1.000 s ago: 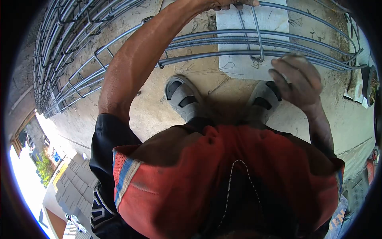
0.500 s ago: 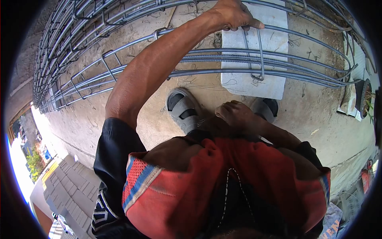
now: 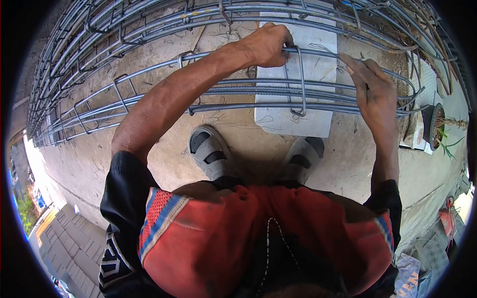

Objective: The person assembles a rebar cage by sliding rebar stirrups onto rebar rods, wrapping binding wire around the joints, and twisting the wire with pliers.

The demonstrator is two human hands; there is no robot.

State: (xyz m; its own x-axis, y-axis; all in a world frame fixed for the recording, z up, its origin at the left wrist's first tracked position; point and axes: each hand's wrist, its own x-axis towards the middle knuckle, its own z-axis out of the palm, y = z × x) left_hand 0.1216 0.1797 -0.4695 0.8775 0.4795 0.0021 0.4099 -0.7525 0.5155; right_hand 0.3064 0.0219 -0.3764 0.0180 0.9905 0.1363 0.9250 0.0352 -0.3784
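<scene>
A long rebar cage (image 3: 228,90) of grey steel bars with bent stirrups lies across the floor ahead of me. My left hand (image 3: 271,45) is closed around its upper bar, right beside a rectangular stirrup (image 3: 302,82). Over the right part of the cage, my right hand (image 3: 373,85) has its fingers pinched together near that same bar. From its fingertips a thin looped tie wire (image 3: 320,48) reaches left toward the stirrup. A white board (image 3: 293,121) lies under the cage, between the hands and my feet.
More rebar cages (image 3: 144,32) are stacked along the far side and left. A potted plant (image 3: 437,130) stands at the right, near the bar ends. My sandalled feet (image 3: 211,151) are close to the cage. Wire scraps litter the concrete floor (image 3: 164,164).
My right hand has risen from near my lap to the upper bar, bringing the tie wire. My left hand has shifted left and lower in view, beside the stirrup. The whole view has shifted somewhat.
</scene>
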